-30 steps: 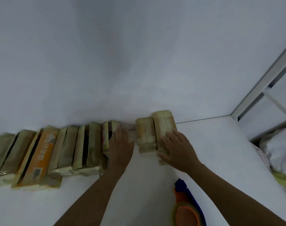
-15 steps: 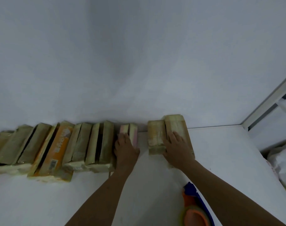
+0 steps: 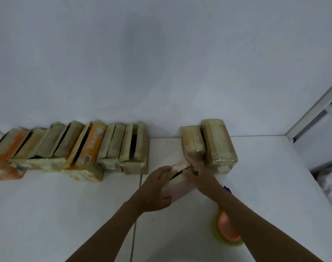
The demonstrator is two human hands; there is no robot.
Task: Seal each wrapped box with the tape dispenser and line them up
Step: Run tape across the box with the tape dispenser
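I see left hand and right hand, fingers of both gripping pink wrapped box, right of box row.

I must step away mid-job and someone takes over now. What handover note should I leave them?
Left hand grips the pink box at its near end, right hand at its far end. It is in front of the gap between the long row of wrapped boxes and the two wrapped boxes on the right. Tape dispenser lies on the table under the right forearm, untouched. Done: those boxes are lined up. Left: tape the pink box, whose top shows a dark slit, then slot it into the gap.
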